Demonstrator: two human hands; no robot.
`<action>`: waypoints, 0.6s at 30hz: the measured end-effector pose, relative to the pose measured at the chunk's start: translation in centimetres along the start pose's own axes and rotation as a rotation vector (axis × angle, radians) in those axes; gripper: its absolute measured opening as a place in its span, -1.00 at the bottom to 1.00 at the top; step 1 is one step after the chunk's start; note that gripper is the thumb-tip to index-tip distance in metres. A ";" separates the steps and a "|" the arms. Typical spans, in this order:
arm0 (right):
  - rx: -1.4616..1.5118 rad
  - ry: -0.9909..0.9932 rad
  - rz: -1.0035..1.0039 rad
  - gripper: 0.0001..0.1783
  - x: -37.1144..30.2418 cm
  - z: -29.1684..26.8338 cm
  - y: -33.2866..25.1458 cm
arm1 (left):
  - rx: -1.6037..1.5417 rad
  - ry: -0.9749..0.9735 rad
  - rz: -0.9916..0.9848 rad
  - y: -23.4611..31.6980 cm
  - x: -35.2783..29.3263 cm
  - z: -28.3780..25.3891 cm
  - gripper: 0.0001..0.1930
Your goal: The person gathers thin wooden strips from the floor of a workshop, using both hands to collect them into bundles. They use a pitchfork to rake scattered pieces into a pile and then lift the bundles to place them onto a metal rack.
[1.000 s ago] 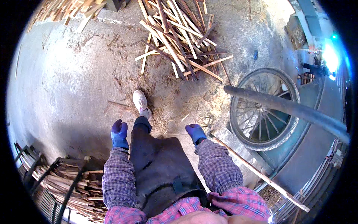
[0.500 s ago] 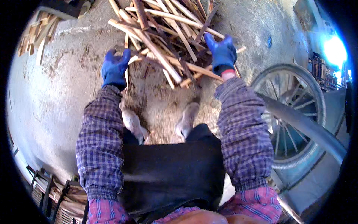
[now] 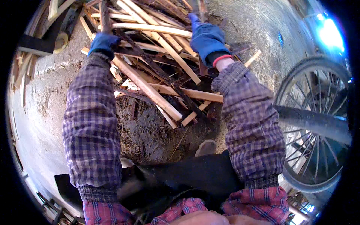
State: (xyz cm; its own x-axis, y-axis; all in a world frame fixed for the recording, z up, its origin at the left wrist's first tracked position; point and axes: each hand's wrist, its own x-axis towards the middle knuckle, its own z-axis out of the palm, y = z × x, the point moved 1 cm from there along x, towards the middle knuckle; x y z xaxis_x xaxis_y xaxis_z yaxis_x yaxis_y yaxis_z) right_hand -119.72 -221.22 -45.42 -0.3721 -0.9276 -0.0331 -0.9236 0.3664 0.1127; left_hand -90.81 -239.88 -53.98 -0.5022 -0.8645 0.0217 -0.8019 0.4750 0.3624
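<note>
A loose heap of split wood sticks (image 3: 146,88), pale strips mixed with dark bark pieces, lies on the floor before me. My left hand (image 3: 104,43), in a blue glove, rests at the heap's left side, against the lower end of a dark stick (image 3: 105,17). Its fingertips are hidden among the wood, so its grip cannot be made out. My right hand (image 3: 208,40), also gloved in blue, is over the heap's right side, one finger stretched forward and apart. The other fingers reach down beside the sticks, partly hidden; no held piece shows.
At right stands a spoked wheel (image 3: 315,123) with a thick grey bar (image 3: 315,125) across it. More wood pieces (image 3: 24,75) lie at far left, beside a dark block-like object (image 3: 39,45). A pale stick (image 3: 252,58) juts out right of the heap. My shoe (image 3: 206,148) is just below it.
My view has shifted forward, so the heap sits lower and larger. Both hands have gone from open above the near edge to the heap's two sides, among the sticks.
</note>
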 end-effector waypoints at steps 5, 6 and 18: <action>0.114 0.083 -0.323 -0.16 -2.5 -2.3 2.9 | -0.656 -0.115 -0.230 -1.6 -6.4 -4.0 -0.80; 0.151 0.182 -0.369 -0.18 -3.2 -2.0 4.2 | -0.789 -0.106 -0.273 -1.1 -8.2 -4.2 -0.78; 0.642 0.214 -0.580 -0.09 -7.9 -1.3 3.1 | -1.666 0.117 -0.737 21.7 -31.9 9.1 -0.65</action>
State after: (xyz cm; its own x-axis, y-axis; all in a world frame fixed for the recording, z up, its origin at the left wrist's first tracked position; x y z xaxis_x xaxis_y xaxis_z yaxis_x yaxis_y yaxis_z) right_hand -119.51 -212.90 -43.55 0.1364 -0.9497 0.2818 -0.8588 -0.2551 -0.4442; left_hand -95.12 -200.48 -55.29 -0.1542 -0.8381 -0.5233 0.3350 -0.5426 0.7703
